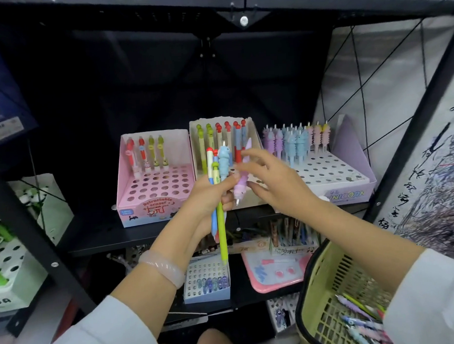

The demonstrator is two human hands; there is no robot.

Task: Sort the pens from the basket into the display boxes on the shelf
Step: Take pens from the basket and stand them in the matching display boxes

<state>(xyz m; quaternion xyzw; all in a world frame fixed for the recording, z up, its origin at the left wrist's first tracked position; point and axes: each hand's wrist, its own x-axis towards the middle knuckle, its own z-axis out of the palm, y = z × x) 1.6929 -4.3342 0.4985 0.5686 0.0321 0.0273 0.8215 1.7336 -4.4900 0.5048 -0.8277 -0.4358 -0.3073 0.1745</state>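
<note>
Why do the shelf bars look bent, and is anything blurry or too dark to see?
Head view: the wide-angle lens bows the shelf frame near the edges; the right hand is slightly motion-blurred; the shelf's back is deep shadow, while the pink display box is evenly lit.

basket (327,292): cut off by bottom edge; its pens (357,311) partly behind the right sleeve (432,300)
blue box (1,98): cropped left; label unreadable
purple pen (243,176): motion-blurred

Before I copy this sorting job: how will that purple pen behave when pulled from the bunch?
The purple pen looks stiff enough to lift by one end, since it stays straight in the right hand. Its ribbed, rubbery-looking sleeve probably grips well. The bumps may also stop it rolling if laid down.
</note>
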